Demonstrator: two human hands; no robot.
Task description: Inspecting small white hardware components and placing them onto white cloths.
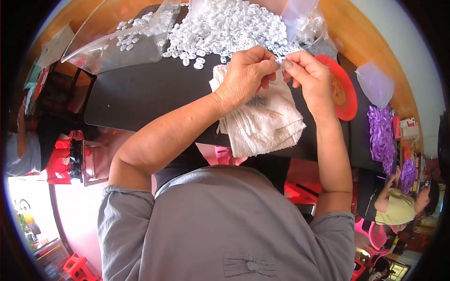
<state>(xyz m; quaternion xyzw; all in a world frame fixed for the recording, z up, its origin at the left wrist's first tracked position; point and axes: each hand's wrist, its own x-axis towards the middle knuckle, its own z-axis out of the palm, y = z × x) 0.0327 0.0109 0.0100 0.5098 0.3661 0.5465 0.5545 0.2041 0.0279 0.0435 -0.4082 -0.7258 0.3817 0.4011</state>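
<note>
My left hand (251,72) and my right hand (307,77) meet above the far edge of a folded white towel (269,129). Between their fingertips is a small white plastic piece (280,61), mostly covered by the fingers. Thumb and forefinger pinch it on each side, so both hands are closed. A little bunch of dark, thin pieces (256,100) lies on the towel under my left hand. Just beyond my hands spreads a large heap of small white oval pieces with holes (229,28).
A clear plastic bin (117,54) lies at the far left with more white pieces. To the right are a red plate (344,89), a clear bag (375,84) and purple strips (382,138). A co-worker in a yellow-green top (398,208) sits at the right. The black tabletop (140,93) lies beneath.
</note>
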